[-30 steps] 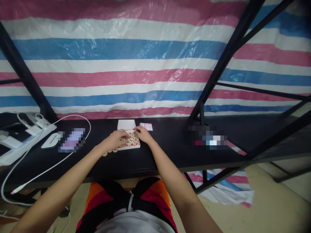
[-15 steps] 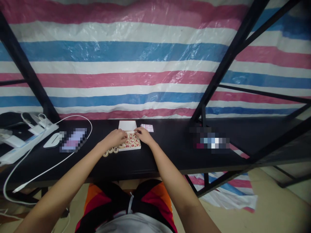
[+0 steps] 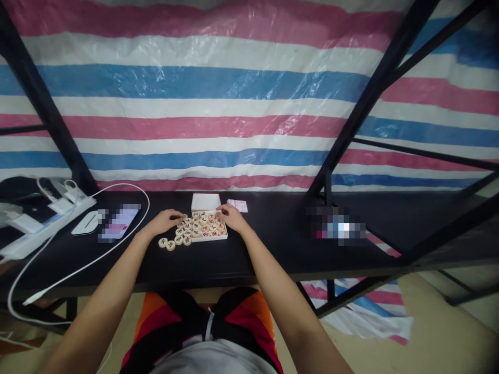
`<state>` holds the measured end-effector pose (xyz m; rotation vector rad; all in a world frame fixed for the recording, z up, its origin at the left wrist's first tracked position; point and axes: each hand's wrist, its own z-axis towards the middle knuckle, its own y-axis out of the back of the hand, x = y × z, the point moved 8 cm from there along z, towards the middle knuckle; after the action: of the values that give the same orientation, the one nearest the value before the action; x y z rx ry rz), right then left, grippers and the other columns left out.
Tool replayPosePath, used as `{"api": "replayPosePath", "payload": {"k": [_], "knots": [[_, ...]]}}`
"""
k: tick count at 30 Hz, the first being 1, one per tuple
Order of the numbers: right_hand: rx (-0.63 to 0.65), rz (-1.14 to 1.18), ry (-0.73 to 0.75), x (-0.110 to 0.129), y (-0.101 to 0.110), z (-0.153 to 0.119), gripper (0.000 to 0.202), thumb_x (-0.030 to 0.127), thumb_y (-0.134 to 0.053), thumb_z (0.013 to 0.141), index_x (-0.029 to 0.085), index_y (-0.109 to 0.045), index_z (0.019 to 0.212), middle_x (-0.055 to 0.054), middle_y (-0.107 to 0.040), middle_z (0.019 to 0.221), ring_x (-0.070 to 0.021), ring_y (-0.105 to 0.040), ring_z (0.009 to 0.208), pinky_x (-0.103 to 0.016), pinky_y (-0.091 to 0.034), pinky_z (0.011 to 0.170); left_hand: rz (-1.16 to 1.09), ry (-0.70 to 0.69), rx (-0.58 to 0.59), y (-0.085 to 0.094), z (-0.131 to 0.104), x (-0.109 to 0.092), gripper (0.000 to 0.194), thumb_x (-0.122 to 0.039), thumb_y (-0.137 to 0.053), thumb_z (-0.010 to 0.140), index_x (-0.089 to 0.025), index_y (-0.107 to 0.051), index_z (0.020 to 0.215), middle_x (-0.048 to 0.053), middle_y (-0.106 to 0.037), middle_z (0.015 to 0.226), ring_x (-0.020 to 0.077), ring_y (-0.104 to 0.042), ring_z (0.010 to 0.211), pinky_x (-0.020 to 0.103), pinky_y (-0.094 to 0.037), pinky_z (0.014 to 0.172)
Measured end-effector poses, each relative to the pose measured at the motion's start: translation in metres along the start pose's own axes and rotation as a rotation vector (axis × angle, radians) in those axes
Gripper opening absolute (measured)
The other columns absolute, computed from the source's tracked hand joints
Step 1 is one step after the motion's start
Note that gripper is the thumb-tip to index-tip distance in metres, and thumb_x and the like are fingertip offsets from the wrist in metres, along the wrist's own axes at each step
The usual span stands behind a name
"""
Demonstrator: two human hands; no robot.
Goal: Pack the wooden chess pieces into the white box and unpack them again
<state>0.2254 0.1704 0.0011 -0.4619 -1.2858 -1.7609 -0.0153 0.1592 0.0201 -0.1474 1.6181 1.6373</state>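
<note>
A white open box [image 3: 210, 239] stands on the black tabletop, holding Chinese chess pieces with red and black characters. Left of it, several loose chess pieces [image 3: 179, 240] with black characters lie together, and two sit a little apart. My left hand [image 3: 168, 221] is at the far end of this group, fingertips closed on a chess piece [image 3: 184, 216], partly hidden. At the box's far right corner, my right hand [image 3: 231, 216] grips the rim with bent fingers; its fingertips are partly hidden.
The white lid [image 3: 206, 201] is behind the box, beside a folded paper [image 3: 238, 205]. On the left are a phone [image 3: 120, 222], a white cable [image 3: 74, 267] and a power strip [image 3: 50, 221]. A blurred object [image 3: 338, 228] lies right. Black frame posts and a striped sheet [image 3: 218, 124] stand behind.
My left hand has moved left from above the box to the loose pieces. More black-character pieces now show, in the box and beside it. My right hand stays at the box corner.
</note>
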Motion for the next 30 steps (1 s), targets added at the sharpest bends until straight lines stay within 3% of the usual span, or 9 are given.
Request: {"api": "replayPosePath", "payload": {"k": [9, 16, 20, 25, 30], "knots": [[-0.001, -0.01, 0.023, 0.007, 0.001, -0.001, 0.018, 0.025, -0.058, 0.077, 0.02, -0.066, 0.092, -0.004, -0.059, 0.091, -0.0147, -0.055, 0.084, -0.03, -0.042, 0.083, 0.082, 0.011, -0.09, 0.006, 0.0, -0.002, 0.034, -0.048, -0.052, 0.076, -0.021, -0.069, 0.089, 0.005, -0.07, 0.097, 0.0224, -0.061, 0.094, 0.031, -0.043, 0.086], [-0.013, 0.015, 0.018, 0.002, -0.001, 0.001, 0.023, 0.025, -0.056, 0.077, 0.019, -0.064, 0.098, -0.006, -0.054, 0.105, -0.0143, -0.056, 0.088, -0.03, -0.044, 0.086, 0.073, 0.04, -0.093, 0.004, 0.001, 0.003, 0.025, -0.041, -0.055, 0.075, -0.02, -0.066, 0.083, 0.003, -0.07, 0.089, 0.0201, -0.061, 0.085, 0.029, -0.043, 0.079], [-0.073, -0.068, 0.023, 0.006, 0.004, 0.0, 0.024, 0.024, -0.056, 0.077, 0.019, -0.063, 0.1, -0.007, -0.053, 0.107, -0.0167, -0.054, 0.092, -0.033, -0.043, 0.088, 0.079, 0.02, -0.178, 0.01, -0.001, -0.009, 0.029, -0.044, -0.056, 0.075, -0.019, -0.067, 0.084, 0.003, -0.068, 0.083, 0.0173, -0.058, 0.075, 0.027, -0.043, 0.072], [-0.134, -0.096, 0.151, 0.046, 0.01, -0.009, 0.034, 0.026, -0.053, 0.082, 0.02, -0.055, 0.116, -0.008, -0.055, 0.108, -0.0185, -0.052, 0.1, -0.034, -0.041, 0.091, -0.065, -0.034, -0.235, 0.006, -0.002, -0.04, 0.038, -0.05, -0.06, 0.073, -0.017, -0.065, 0.091, 0.002, -0.062, 0.074, 0.0127, -0.051, 0.064, 0.024, -0.042, 0.061], [0.11, -0.04, 0.368, 0.093, -0.012, -0.022, 0.03, 0.03, -0.054, 0.085, 0.021, -0.058, 0.112, -0.006, -0.061, 0.103, -0.0162, -0.056, 0.098, -0.03, -0.041, 0.09, -0.185, -0.105, -0.188, -0.009, 0.0, -0.06, 0.035, -0.05, -0.062, 0.072, -0.016, -0.066, 0.081, 0.001, -0.062, 0.072, 0.0119, -0.05, 0.063, 0.023, -0.04, 0.059]]}}
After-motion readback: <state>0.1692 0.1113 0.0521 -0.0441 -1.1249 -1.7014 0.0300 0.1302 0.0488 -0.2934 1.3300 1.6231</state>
